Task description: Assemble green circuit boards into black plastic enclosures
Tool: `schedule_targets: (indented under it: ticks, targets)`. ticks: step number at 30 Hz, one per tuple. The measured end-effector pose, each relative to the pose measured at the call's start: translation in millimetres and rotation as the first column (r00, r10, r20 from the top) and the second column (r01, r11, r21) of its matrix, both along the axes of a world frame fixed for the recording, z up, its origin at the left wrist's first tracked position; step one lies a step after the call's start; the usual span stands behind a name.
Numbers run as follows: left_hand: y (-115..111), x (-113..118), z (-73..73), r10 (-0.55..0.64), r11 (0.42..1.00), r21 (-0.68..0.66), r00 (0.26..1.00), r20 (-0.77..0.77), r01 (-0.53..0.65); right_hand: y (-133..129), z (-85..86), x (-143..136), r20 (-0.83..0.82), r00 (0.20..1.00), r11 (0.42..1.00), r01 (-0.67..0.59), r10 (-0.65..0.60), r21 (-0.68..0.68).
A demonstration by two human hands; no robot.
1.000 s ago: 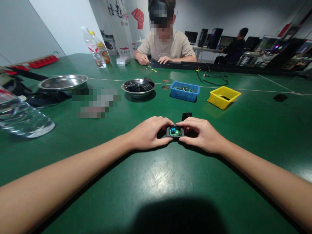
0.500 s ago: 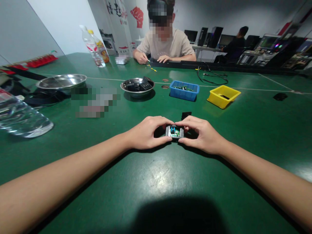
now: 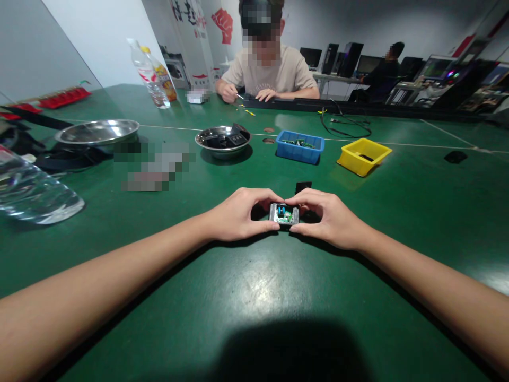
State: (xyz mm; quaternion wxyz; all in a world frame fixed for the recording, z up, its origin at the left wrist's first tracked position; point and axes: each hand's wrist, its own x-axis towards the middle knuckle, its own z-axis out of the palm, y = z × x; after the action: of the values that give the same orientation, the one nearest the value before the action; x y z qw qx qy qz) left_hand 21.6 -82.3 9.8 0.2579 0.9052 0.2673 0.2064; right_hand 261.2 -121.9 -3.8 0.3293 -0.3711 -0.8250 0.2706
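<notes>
Left hand (image 3: pixel 238 216) and right hand (image 3: pixel 329 220), in the head view, are pinching opposite ends of a black case (image 3: pixel 284 227) over the green table (image 3: pixel 238 278). Uneven squeezing would be risking a skewed circuit board (image 3: pixel 284 216) inside; the case's open side is facing up, its long axis running left to right.

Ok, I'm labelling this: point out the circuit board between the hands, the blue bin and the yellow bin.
Circuit board (image 3: pixel 287 216), head view: green surface.
Blue plastic bin (image 3: pixel 299 153), head view: front wall.
Yellow plastic bin (image 3: pixel 351 163), head view: front wall.
</notes>
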Motion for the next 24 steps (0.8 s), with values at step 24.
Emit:
schedule_targets:
  ticks: [24]
  targets:
    - [-4.7, 0.2, -7.1, -0.045, 0.987, 0.159, 0.996, 0.078, 0.033, -4.7, -2.3, -4.1, -0.024, 0.999, 0.991, -0.022, 0.025, 0.131]
